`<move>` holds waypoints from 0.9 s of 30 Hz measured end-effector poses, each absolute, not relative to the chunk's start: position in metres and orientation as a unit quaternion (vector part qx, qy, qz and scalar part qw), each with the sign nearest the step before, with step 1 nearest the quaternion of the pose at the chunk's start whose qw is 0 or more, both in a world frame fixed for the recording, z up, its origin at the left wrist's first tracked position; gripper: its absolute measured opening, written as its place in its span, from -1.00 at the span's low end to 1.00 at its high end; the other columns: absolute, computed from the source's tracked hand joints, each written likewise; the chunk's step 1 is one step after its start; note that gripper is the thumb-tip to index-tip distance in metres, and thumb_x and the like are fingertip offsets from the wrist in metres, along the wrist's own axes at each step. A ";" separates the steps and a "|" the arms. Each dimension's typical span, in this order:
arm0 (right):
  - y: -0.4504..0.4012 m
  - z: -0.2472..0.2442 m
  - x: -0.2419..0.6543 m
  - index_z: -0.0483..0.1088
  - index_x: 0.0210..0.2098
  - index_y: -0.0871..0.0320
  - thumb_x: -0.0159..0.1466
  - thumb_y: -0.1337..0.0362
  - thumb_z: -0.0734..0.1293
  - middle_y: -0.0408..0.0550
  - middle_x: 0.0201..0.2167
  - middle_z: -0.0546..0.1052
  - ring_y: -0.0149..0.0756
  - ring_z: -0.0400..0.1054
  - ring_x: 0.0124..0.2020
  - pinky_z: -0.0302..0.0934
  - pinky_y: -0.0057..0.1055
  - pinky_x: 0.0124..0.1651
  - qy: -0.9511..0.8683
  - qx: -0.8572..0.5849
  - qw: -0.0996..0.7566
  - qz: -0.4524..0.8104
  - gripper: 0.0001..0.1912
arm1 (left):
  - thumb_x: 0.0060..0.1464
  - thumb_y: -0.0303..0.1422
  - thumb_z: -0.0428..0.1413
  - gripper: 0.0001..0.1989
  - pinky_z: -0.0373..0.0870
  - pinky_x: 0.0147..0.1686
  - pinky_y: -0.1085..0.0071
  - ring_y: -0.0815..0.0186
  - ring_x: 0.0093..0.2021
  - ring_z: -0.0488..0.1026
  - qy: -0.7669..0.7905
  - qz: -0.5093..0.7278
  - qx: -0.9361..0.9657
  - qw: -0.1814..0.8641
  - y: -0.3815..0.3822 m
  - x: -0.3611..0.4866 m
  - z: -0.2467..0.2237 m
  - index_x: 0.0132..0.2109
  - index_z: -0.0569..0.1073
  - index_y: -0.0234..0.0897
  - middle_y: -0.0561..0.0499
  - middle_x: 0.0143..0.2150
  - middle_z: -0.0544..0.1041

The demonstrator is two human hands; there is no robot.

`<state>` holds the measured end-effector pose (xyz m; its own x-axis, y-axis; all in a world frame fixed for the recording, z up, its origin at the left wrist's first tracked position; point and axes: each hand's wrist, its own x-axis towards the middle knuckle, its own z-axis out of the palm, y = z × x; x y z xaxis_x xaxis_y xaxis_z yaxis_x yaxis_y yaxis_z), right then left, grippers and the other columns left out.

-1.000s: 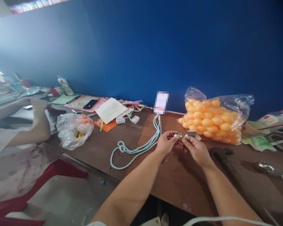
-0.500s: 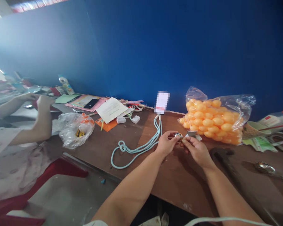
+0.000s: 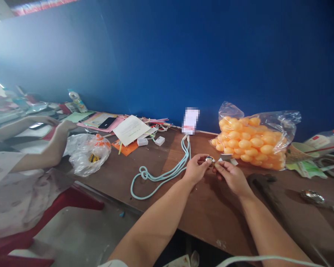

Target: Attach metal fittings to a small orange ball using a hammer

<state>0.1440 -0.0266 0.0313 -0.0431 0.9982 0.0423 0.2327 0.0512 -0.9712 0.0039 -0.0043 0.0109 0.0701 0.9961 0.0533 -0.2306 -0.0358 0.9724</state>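
Over the brown table (image 3: 203,217), my left hand (image 3: 195,170) grips a small shiny metallic rounded object (image 3: 210,160) between thumb and fingers. Close against its right side, my right hand (image 3: 231,177) is pinched; whatever lies between those fingertips is too small to make out. A clear bag of orange-yellow plastic balls (image 3: 250,142) rests just beyond my hands. Left of my left hand, a light-blue cord (image 3: 158,180) lies looped on the table and runs up to a card (image 3: 190,121) leaning on the blue wall.
Another shiny object (image 3: 312,196) lies at the right, beyond a dark bar-like thing (image 3: 269,196). Papers (image 3: 132,129), small white boxes (image 3: 159,141) and a crumpled plastic bag (image 3: 87,154) are on the left. A co-worker's arms (image 3: 48,148) reach over the table there.
My hands stay almost in place around the shiny object, with only slight finger movement on the right. The co-worker's hands at the left have shifted a little.
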 end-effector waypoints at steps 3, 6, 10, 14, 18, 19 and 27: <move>-0.028 0.033 0.142 0.38 -0.42 0.16 0.09 -0.02 0.37 -0.14 -0.57 0.42 -0.44 0.21 -0.59 0.15 -0.48 -0.52 -0.557 -0.523 0.450 0.462 -0.65 | 0.00 -0.37 0.17 -0.71 0.45 -0.18 0.36 0.28 -0.19 0.50 0.411 0.542 0.472 0.561 -0.005 0.004 0.012 -0.10 0.47 -0.36 -0.19 -0.13 0.54; -0.028 0.032 0.141 0.38 -0.42 0.16 0.07 -0.02 0.39 -0.14 -0.59 0.42 -0.40 0.24 -0.59 0.19 -0.46 -0.53 -0.530 -0.515 0.455 0.497 -0.65 | 0.00 -0.38 0.17 -0.72 0.45 -0.17 0.36 0.29 -0.20 0.50 0.412 0.542 0.474 0.559 -0.006 0.003 0.013 -0.10 0.47 -0.36 -0.18 -0.14 0.55; -0.025 0.025 0.143 0.40 -0.42 0.15 0.03 0.02 0.43 -0.10 -0.50 0.47 -0.37 0.29 -0.54 0.21 -0.46 -0.54 -0.492 -0.497 0.471 0.538 -0.67 | 0.00 -0.40 0.16 -0.75 0.44 -0.17 0.38 0.30 -0.20 0.49 0.414 0.544 0.477 0.552 -0.007 0.003 0.016 -0.12 0.47 -0.36 -0.17 -0.15 0.55; -0.024 0.021 0.143 0.41 -0.42 0.15 0.03 0.07 0.45 -0.10 -0.45 0.47 -0.40 0.29 -0.51 0.22 -0.48 -0.53 -0.470 -0.482 0.489 0.555 -0.71 | 0.02 -0.41 0.15 -0.75 0.45 -0.20 0.39 0.31 -0.21 0.49 0.414 0.540 0.471 0.562 -0.008 0.002 0.019 -0.12 0.47 -0.38 -0.19 -0.15 0.55; -0.026 0.024 0.141 0.41 -0.43 0.16 0.01 0.09 0.47 -0.14 -0.50 0.44 -0.44 0.26 -0.53 0.22 -0.51 -0.53 -0.450 -0.475 0.501 0.567 -0.71 | 0.02 -0.41 0.14 -0.74 0.45 -0.24 0.39 0.30 -0.20 0.49 0.413 0.535 0.465 0.572 -0.009 0.002 0.020 -0.10 0.46 -0.39 -0.20 -0.13 0.54; -0.026 0.025 0.141 0.40 -0.43 0.16 0.00 0.10 0.48 -0.15 -0.50 0.44 -0.45 0.26 -0.53 0.22 -0.52 -0.53 -0.445 -0.472 0.503 0.571 -0.71 | 0.02 -0.41 0.14 -0.74 0.45 -0.25 0.40 0.30 -0.20 0.49 0.413 0.535 0.464 0.573 -0.009 0.002 0.020 -0.10 0.46 -0.39 -0.21 -0.13 0.54; -0.025 0.024 0.141 0.40 -0.41 0.17 0.02 0.11 0.47 -0.12 -0.48 0.43 -0.46 0.24 -0.53 0.23 -0.53 -0.53 -0.454 -0.471 0.498 0.569 -0.71 | 0.00 -0.37 0.17 -0.74 0.45 -0.23 0.37 0.29 -0.21 0.49 0.417 0.539 0.452 0.575 -0.009 0.003 0.021 -0.12 0.48 -0.36 -0.18 -0.15 0.55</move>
<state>0.1412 -0.0248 0.0245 -0.0606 0.9946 -0.0847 -0.1388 -0.0924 -0.9860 0.0029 -0.0092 0.0207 0.0711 0.9974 0.0088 -0.2436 0.0088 0.9698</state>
